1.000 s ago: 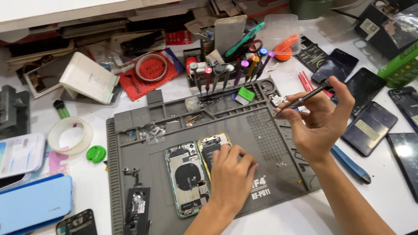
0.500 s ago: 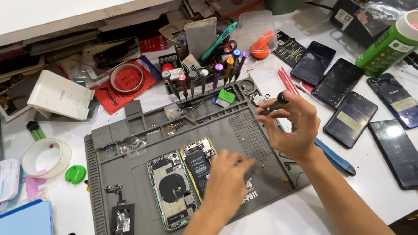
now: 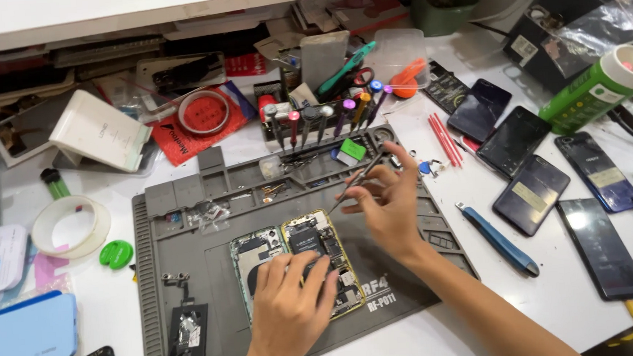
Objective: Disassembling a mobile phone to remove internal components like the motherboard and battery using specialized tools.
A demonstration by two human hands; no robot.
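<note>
While the left hand (image 3: pixel 289 313) presses flat, fingers spread, on the opened phone (image 3: pixel 321 261), the right hand (image 3: pixel 386 199) has brought down its pinched tweezers (image 3: pixel 356 179), now just above the phone beneath the fingers.

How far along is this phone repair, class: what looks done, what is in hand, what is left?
Done: the opened gold-edged phone lies apart from its grey back half on the grey work mat. In hand: the left hand steadies it; the right hand holds thin metal tweezers. Left: both halves remain unjoined.
</note>
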